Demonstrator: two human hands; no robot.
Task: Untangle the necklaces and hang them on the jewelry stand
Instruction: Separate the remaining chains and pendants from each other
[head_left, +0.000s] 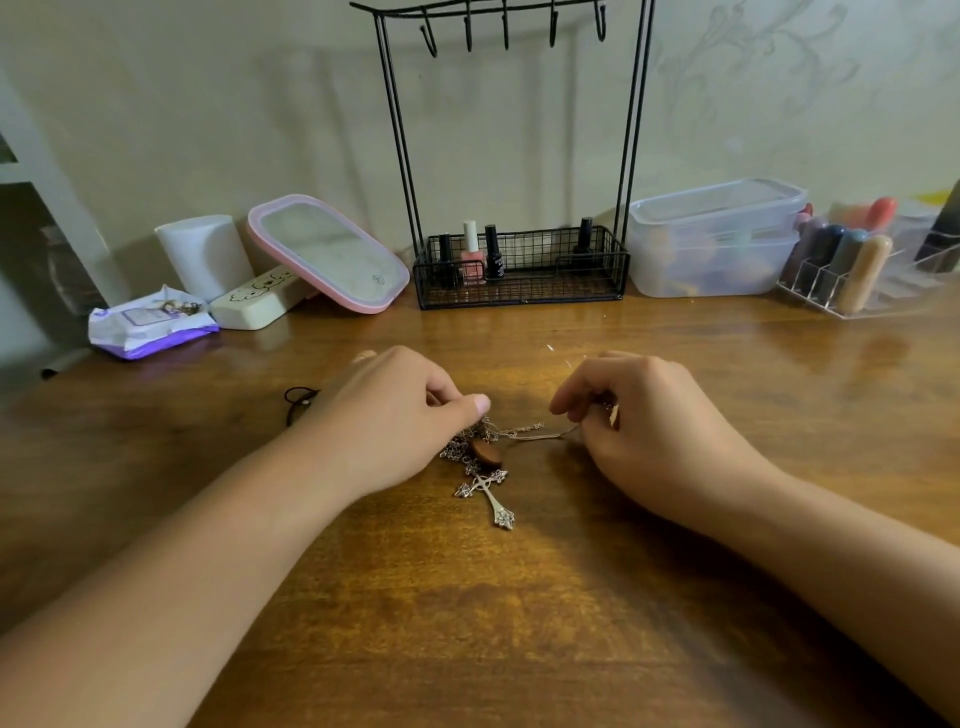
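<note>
A tangle of silver chains (470, 441) lies on the wooden table between my hands, with a brown oval pendant (487, 453) and an ornate silver cross pendant (488, 493) at its near side. My left hand (395, 415) pinches the chains at the top of the tangle. My right hand (654, 421) pinches a thin chain strand (540, 435) that stretches from the tangle to the right. A black cord (300, 400) shows behind my left hand. The black wire jewelry stand (514, 156) rises at the back centre, its hooks (506, 31) bare.
The stand's wire basket (522, 299) holds nail polish bottles. To its left are a pink-rimmed mirror (327, 254), a white cylinder (205, 254), a cream case (257, 304) and a purple wipes pack (148, 325). Right of it stand a clear lidded box (717, 239) and an acrylic organizer (857, 275).
</note>
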